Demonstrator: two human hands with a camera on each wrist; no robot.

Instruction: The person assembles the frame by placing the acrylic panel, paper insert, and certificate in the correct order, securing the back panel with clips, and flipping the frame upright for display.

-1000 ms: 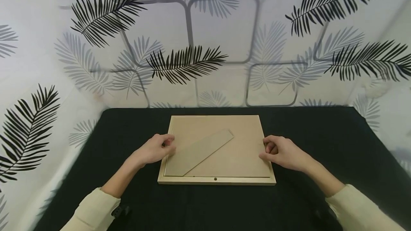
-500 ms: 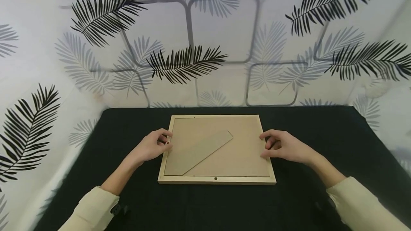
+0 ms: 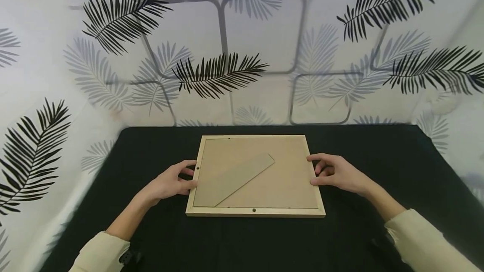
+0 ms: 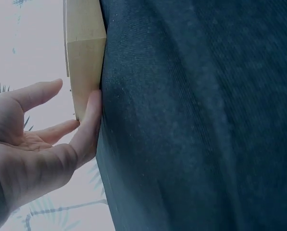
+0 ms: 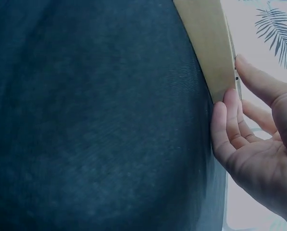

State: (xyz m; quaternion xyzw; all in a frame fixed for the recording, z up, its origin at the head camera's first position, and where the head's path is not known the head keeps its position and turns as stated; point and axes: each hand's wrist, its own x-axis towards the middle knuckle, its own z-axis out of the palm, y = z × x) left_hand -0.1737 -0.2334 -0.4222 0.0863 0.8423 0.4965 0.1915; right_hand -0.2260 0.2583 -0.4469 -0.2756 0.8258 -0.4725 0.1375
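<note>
A wooden picture frame (image 3: pixel 223 211) lies back side up on the black cloth. Its brown backing board (image 3: pixel 291 171) fills the opening, and a slanted stand leg (image 3: pixel 238 179) lies flat on that board. My left hand (image 3: pixel 172 181) is at the frame's left edge; in the left wrist view fingertips touch the outer side, while the thumb (image 4: pixel 47 91) is held off it. At the right edge, my right hand (image 3: pixel 338 173) holds the frame lightly, several fingertips against the outer side and the thumb (image 5: pixel 258 79) at the back edge.
Black cloth (image 3: pixel 253 242) covers the table around the frame. A pale curtain (image 3: pixel 261 45) with a leaf pattern hangs behind the table and along its sides. Small dark dots, one of them a round hole (image 3: pixel 254 210), mark the frame's border.
Both hands have drawn outward from the backing board to the frame's side edges, the left one further. The board's left and top edges now show inside the border. The frame has stayed in place.
</note>
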